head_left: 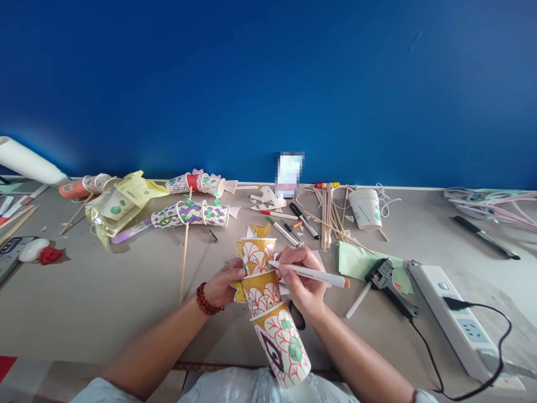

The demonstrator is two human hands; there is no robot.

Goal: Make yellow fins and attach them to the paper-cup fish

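A fish made of several joined paper cups (279, 344), with red scale lines, gold bands and a black eye, tilts over the table's front edge toward my body. My left hand (224, 284) grips it from the left side, near the upper cups and the gold paper fins. In my right hand (305, 280) is a white marker (314, 274) with an orange end. Its tip points left and meets the edge of the top cup; whether it touches the paper I cannot tell. A gold paper tail (261, 230) sticks up at the far end.
Purple-and-green (191, 215) and red-patterned cup fish (195, 182) lie at the back left, beside a yellow bag (126, 204). Markers (279, 215), wooden sticks (327, 218) and a paper cup (364, 210) stand behind. A glue gun (390, 285) and power strip (461, 324) lie right, with a trailing cord.
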